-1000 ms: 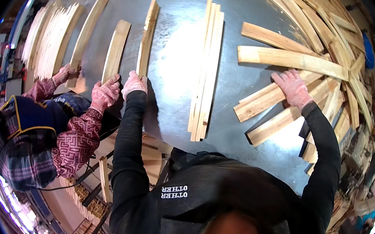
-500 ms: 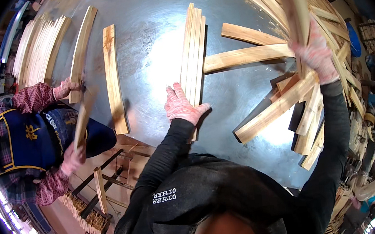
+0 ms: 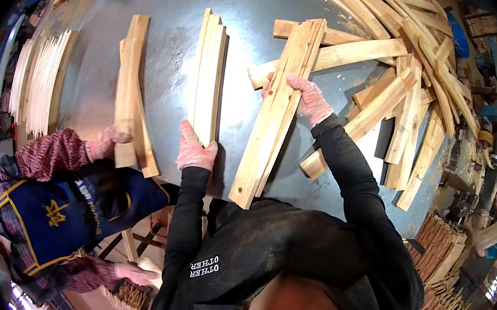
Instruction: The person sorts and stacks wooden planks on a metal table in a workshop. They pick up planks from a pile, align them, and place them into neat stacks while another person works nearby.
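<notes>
Wooden, knot-specked flat slats [image 3: 279,115] lie in the knit-gloved right hand [image 3: 314,102].

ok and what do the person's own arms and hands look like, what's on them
The left hand and right hand wear matching mottled pink-and-whitish gloves that look knitted. Long, plain black sleeves reach the wrists, creased along the forearms. No cables show on either arm.
</notes>
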Motion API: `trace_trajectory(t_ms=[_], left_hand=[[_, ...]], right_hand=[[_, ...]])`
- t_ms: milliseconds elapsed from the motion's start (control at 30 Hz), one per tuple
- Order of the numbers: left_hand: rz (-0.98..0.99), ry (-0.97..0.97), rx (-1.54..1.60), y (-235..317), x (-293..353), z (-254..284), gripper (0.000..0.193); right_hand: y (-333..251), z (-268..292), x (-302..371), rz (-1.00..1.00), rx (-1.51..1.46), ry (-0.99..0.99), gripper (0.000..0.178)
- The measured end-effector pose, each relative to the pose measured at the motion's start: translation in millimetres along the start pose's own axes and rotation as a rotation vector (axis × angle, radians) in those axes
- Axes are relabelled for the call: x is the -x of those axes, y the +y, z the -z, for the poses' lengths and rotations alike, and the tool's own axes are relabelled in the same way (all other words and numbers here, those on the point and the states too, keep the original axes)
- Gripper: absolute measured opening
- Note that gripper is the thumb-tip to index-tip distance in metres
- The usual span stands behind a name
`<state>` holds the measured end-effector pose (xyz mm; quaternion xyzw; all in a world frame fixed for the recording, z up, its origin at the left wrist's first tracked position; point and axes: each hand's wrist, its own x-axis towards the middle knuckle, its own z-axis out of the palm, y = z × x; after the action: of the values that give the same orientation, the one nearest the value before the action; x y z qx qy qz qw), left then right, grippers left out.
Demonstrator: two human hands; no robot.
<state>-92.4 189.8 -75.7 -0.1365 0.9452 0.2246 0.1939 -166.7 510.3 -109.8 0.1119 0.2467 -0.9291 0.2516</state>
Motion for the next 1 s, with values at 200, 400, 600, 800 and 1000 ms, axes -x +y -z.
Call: trace_trajectory(t_ms=[200,400,600,800,1000], left_hand=[[-0.376,0.119,0.418,61,64,22,0.1],[-0.113,-0.443,0.324,89,76,-18,0.097],[0.104,-1.291,1.959,34,40,-51,0.084],[0.235,-1.36,2.166,45,42,-49,0.082],[-0.12,-0.7,1.286,25,37,-120,0.067]], right_hand=[[14,-12,-13,0.013,0.082,-0.148,0.064],[4,-30,-18,0.02,0.102,-0.014,0.055],[-26,-9,-2,0.097,0.329,0.425,0.043],[-22,-34,44,0.389,1.603,0.928,0.065],[65,-66,94,0.558,1.449,0.616,0.066]])
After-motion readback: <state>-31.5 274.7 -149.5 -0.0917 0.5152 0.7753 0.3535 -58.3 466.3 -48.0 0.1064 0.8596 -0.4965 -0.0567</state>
